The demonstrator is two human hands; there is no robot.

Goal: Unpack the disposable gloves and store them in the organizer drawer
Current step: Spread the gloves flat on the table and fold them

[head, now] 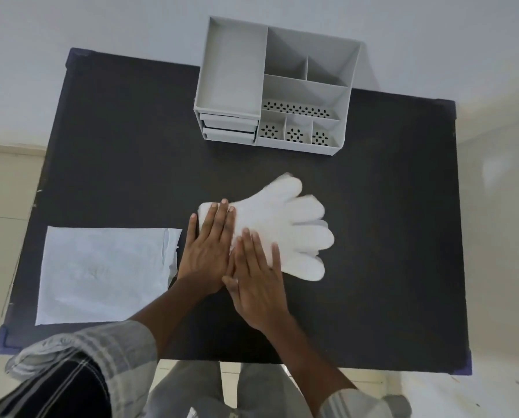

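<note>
Fingers (222, 218) flat on gloves (285, 224)

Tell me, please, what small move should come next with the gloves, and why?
Probably fold the gloves in half: both the left hand and right hand press flat on the cuff end, the fingers lie spread, and the organizer drawers look narrower than the stack.

One glove stack (285, 227), one bag (101, 273), one organizer (276, 86), two drawers (229, 128).
</note>
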